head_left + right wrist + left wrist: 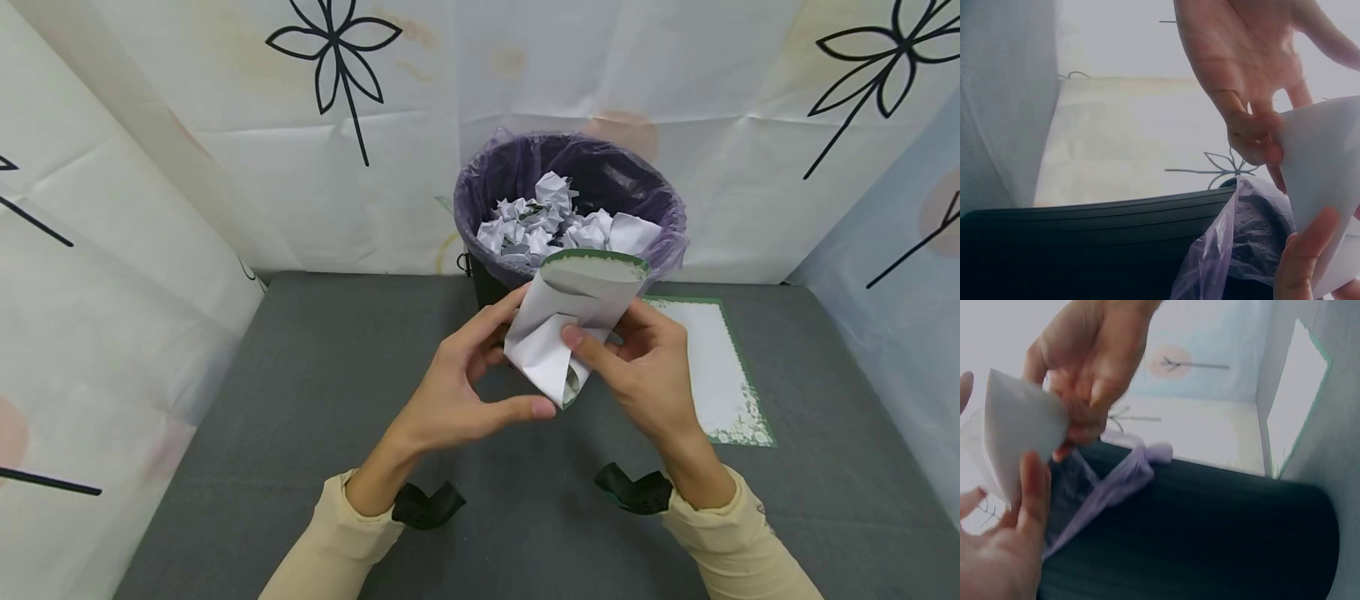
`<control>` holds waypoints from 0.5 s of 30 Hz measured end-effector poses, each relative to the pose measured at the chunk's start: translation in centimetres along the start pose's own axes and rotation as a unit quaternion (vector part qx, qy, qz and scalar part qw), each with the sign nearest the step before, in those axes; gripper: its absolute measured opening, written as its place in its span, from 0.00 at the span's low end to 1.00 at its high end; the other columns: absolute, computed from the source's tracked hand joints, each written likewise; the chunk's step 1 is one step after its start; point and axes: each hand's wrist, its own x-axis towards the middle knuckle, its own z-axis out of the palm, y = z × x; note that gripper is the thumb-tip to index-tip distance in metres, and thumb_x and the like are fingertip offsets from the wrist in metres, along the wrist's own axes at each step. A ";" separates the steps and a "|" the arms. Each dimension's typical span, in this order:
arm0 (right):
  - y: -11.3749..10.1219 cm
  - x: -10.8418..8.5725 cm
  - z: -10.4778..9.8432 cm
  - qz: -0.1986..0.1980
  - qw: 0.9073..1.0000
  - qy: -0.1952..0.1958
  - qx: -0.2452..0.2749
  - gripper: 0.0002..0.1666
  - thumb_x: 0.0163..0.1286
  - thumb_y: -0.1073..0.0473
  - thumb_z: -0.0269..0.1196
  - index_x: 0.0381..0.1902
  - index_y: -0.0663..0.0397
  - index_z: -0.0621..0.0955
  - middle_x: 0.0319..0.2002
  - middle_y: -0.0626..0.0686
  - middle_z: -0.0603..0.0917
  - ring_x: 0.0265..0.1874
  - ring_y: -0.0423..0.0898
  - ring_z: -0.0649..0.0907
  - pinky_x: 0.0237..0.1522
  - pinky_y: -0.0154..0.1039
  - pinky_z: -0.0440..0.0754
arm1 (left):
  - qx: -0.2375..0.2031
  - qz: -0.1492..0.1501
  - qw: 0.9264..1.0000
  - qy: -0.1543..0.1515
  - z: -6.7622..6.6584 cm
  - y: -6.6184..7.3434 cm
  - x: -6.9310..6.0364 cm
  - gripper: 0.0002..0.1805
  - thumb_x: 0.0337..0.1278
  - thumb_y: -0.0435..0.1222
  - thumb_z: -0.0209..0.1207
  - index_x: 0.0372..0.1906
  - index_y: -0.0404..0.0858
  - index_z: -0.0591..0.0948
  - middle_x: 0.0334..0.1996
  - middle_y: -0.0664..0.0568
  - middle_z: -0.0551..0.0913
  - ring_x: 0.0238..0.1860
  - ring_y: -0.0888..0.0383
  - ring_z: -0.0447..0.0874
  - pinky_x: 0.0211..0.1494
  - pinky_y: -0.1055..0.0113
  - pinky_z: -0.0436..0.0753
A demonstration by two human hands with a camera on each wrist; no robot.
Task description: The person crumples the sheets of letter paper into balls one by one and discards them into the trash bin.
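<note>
A partly folded sheet of white paper [558, 312] with a green border at its ends is held up in front of the bin. My right hand [651, 371] grips it, thumb pressing on the folded flap and fingers behind. My left hand [457, 387] touches the paper's left edge with its fingertips. Its thumb stretches out by the lower corner, and in the right wrist view that thumb stands apart from the sheet. In the left wrist view the folded paper [1022, 425] shows as a blurred cone shape between both hands.
Behind the paper stands a dark bin [1210, 537] lined with a purple plastic bag [667, 200], holding several crumpled white papers [536, 225]. A flat green-bordered sheet [716, 375] lies to the right on the grey table [337, 350]. Patterned white cloth [225, 125] hangs around the table.
</note>
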 end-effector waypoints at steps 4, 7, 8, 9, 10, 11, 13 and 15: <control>-0.2 -0.1 -0.1 0.006 1.000 -0.006 -0.005 0.26 0.60 0.80 0.66 0.58 0.68 0.81 0.49 0.63 0.85 0.44 0.53 0.85 0.38 0.37 0.87 | 0.023 0.047 0.998 -0.029 -0.3 0.1 0.2 0.61 0.36 0.24 0.80 0.79 0.37 0.60 0.64 0.43 0.72 0.60 0.46 0.73 0.51 0.56 0.84; -0.2 -0.1 -0.1 0.016 1.000 -0.013 -0.006 0.24 0.61 0.79 0.65 0.56 0.69 0.81 0.47 0.63 0.85 0.43 0.52 0.85 0.39 0.38 0.88 | 0.051 0.069 0.996 -0.015 -0.2 -0.1 0.2 0.55 0.37 0.23 0.79 0.76 0.35 0.66 0.58 0.43 0.75 0.55 0.47 0.75 0.47 0.59 0.85; -0.2 -0.2 -0.1 0.019 1.000 -0.014 -0.007 0.23 0.62 0.79 0.65 0.56 0.70 0.81 0.47 0.62 0.85 0.43 0.51 0.86 0.39 0.38 0.88 | 0.059 0.074 0.995 -0.009 -0.2 -0.2 0.2 0.51 0.40 0.25 0.79 0.75 0.36 0.69 0.57 0.43 0.76 0.54 0.48 0.76 0.45 0.60 0.85; -0.2 -0.2 -0.1 0.021 1.000 -0.016 -0.010 0.22 0.62 0.78 0.65 0.55 0.70 0.81 0.46 0.62 0.85 0.43 0.51 0.86 0.39 0.38 0.88 | 0.067 0.079 0.995 -0.003 -0.1 -0.3 0.1 0.48 0.42 0.28 0.79 0.73 0.36 0.71 0.56 0.43 0.76 0.52 0.49 0.77 0.43 0.61 0.85; -0.2 -0.2 -0.1 0.022 1.000 -0.019 -0.011 0.21 0.63 0.78 0.65 0.55 0.71 0.81 0.45 0.62 0.85 0.42 0.50 0.86 0.39 0.38 0.88 | 0.076 0.083 0.994 0.002 -0.1 -0.3 0.1 0.45 0.44 0.31 0.78 0.72 0.37 0.73 0.56 0.44 0.77 0.50 0.50 0.77 0.42 0.62 0.83; -0.2 -0.2 -0.1 0.022 0.999 -0.022 -0.015 0.20 0.63 0.78 0.65 0.55 0.71 0.81 0.45 0.61 0.85 0.42 0.49 0.86 0.38 0.38 0.88 | 0.086 0.086 0.993 0.007 -0.1 -0.4 0.1 0.42 0.46 0.35 0.78 0.70 0.38 0.75 0.55 0.45 0.77 0.49 0.51 0.77 0.42 0.62 0.82; -0.2 -0.2 -0.2 0.018 0.999 -0.028 -0.021 0.19 0.64 0.78 0.64 0.54 0.73 0.81 0.44 0.60 0.86 0.40 0.48 0.86 0.37 0.36 0.87 | 0.097 0.093 0.991 0.013 0.0 -0.4 0.1 0.37 0.50 0.41 0.76 0.67 0.37 0.78 0.54 0.45 0.78 0.48 0.52 0.78 0.43 0.62 0.81; -0.2 -0.2 -0.1 0.010 0.999 -0.034 -0.022 0.19 0.63 0.79 0.64 0.53 0.75 0.81 0.43 0.58 0.86 0.39 0.46 0.86 0.34 0.34 0.87 | 0.101 0.097 0.990 0.020 0.0 -0.5 0.0 0.34 0.52 0.46 0.73 0.64 0.36 0.81 0.53 0.45 0.78 0.47 0.52 0.79 0.44 0.62 0.80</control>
